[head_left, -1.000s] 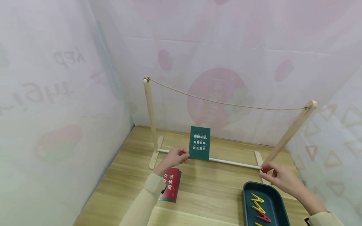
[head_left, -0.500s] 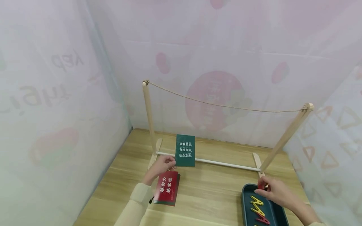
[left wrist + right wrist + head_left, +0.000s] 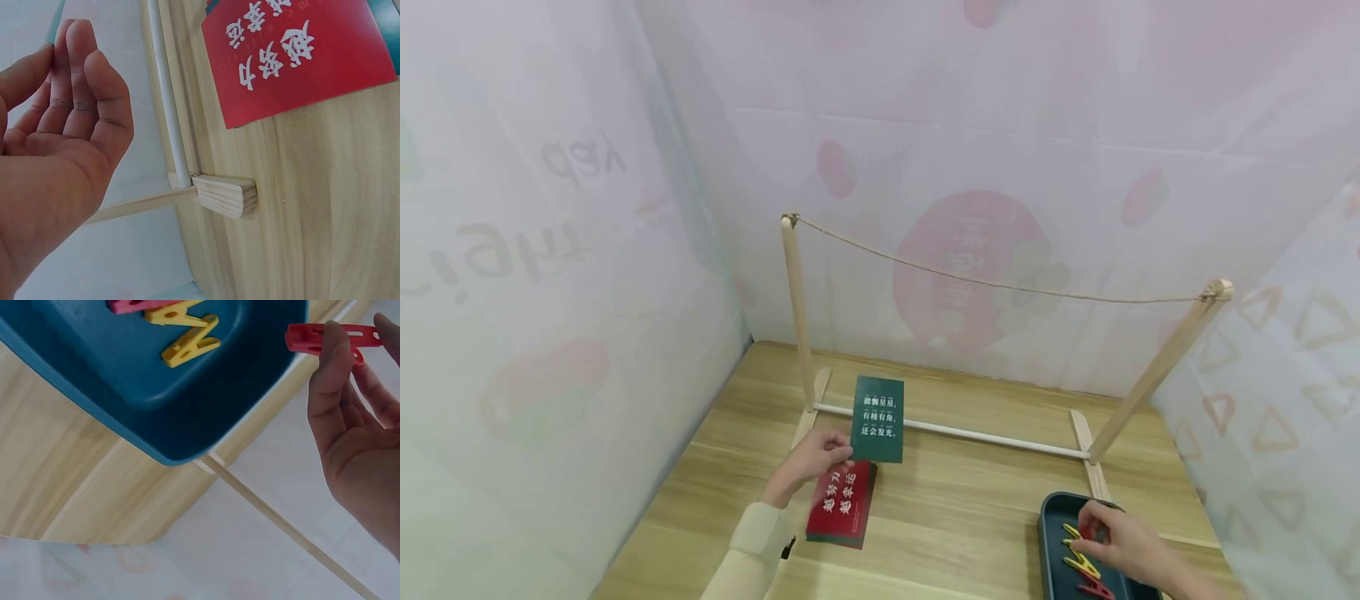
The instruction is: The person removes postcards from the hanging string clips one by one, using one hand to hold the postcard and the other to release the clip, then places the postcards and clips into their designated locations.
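My left hand [image 3: 812, 460] pinches a dark green card [image 3: 877, 421] with white printed characters by its lower left edge. The card is upright above the table, just in front of the white rod. Below it lies a small stack of cards with a red one [image 3: 841, 510] on top, partly covered by the hand. Over the dark blue tray [image 3: 1043, 546], my right hand [image 3: 1123, 540] grips a red clothespin [image 3: 306, 339] between thumb and fingers. Several clothespins lie in the tray, among them a yellow one [image 3: 190, 342].
A wooden frame stands behind, with a left post [image 3: 797, 312], a right post [image 3: 1161, 377] and a low white rod [image 3: 992, 437] between them. A thin twine [image 3: 955, 276] sags between the post tops. Printed curtains [image 3: 850, 125] enclose the table on the sides and back.
My left hand has carried the green card left and toward me, over the red card stack. My right hand has drawn back from the right post's foot to above the tray, clothespin still held.
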The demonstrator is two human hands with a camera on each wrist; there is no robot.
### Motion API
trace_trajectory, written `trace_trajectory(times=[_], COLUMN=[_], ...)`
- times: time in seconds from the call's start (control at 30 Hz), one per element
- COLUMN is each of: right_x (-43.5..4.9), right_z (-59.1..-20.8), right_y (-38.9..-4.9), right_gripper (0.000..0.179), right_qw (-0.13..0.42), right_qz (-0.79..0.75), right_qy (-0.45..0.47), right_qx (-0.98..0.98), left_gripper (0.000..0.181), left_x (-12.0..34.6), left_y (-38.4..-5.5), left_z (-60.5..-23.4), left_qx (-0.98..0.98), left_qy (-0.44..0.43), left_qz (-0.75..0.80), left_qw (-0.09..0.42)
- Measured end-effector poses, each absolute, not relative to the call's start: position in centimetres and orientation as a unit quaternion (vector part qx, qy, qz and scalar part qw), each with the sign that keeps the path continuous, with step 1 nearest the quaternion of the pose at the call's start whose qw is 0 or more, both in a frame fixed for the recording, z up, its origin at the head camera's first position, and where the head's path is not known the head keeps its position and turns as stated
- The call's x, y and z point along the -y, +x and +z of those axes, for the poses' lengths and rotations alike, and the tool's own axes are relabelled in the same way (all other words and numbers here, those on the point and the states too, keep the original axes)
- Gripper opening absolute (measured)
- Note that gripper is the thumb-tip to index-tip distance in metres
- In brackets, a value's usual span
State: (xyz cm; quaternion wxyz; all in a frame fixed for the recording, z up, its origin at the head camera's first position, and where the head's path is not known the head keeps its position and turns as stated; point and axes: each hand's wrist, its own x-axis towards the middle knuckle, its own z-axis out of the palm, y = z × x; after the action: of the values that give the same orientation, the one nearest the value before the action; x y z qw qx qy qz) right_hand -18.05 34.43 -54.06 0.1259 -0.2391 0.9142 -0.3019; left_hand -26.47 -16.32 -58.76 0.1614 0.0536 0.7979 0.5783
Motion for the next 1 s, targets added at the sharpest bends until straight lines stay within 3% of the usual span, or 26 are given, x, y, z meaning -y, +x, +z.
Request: trace_trajectory(times=[0.43, 0.73, 0.87, 1.0], right_x=[-36.2, -40.3, -40.9, -40.5], right_z=[-57.8, -68.2, -70.3, -71.4], right_y=[-17.5, -17.9, -18.1, -17.7], right_gripper=[0.012, 0.005, 0.003, 0.007], right_qw=[0.298, 0.374, 0.381, 0.413], right_qz=[-0.357, -0.374, -0.360, -0.335], right_qy=[-0.268, -0.235, -0.255, -0.180], right_qx=[-0.844, -0.815, -0.813, -0.828], left_gripper=[0.016, 0.017, 0.019, 0.021], left_x=[17.9, 19.2, 19.8, 20.3], left_y=[-24.7, -23.0, -22.5, -21.7], left_z=[-59.8, -61.4, -62.2, -62.9], left_qx=[-0.797, -0.780, -0.773, -0.762], left_qy=[0.058, 0.044, 0.046, 0.042], left_qz=[0.570, 0.580, 0.589, 0.596], left_qw=[0.193, 0.230, 0.234, 0.252])
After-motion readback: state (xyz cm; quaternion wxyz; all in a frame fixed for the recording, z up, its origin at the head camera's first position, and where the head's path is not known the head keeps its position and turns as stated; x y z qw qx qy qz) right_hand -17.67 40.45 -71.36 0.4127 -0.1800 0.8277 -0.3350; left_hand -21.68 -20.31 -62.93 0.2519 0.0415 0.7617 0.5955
